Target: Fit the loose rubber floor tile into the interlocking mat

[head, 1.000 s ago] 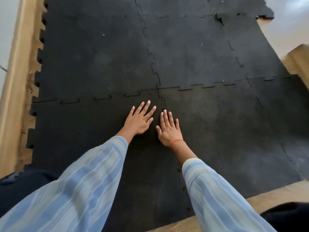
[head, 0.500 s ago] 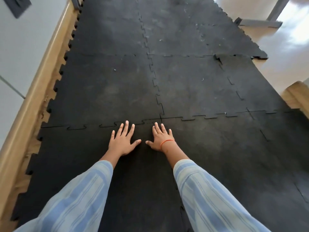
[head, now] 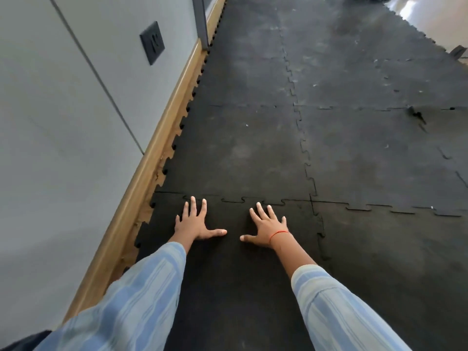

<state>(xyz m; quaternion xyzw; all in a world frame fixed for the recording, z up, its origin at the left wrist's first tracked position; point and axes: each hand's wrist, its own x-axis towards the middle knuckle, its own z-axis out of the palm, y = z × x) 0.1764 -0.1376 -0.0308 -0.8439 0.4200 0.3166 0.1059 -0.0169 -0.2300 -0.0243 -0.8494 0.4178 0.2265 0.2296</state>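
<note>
Grip: left hand [head: 193, 224], right hand [head: 266, 229] flat, splayed wide on tile [head: 228, 274], shifted leftward (from right corner); far seam [head: 253, 200] being pressed home.

Two hands flat on the mat: left hand [head: 193, 224], right hand [head: 267, 225], both spread with palms down. Two striped sleeves [head: 141, 295]. One red thread wristband [head: 278, 233], on the right wrist. One dark tile [head: 228, 262] under both hands; at least six more joined tiles [head: 248, 148] beyond it, far ones unclear. One wall socket plate [head: 152, 43], left of tile. One wooden skirting strip [head: 162, 127].
</note>
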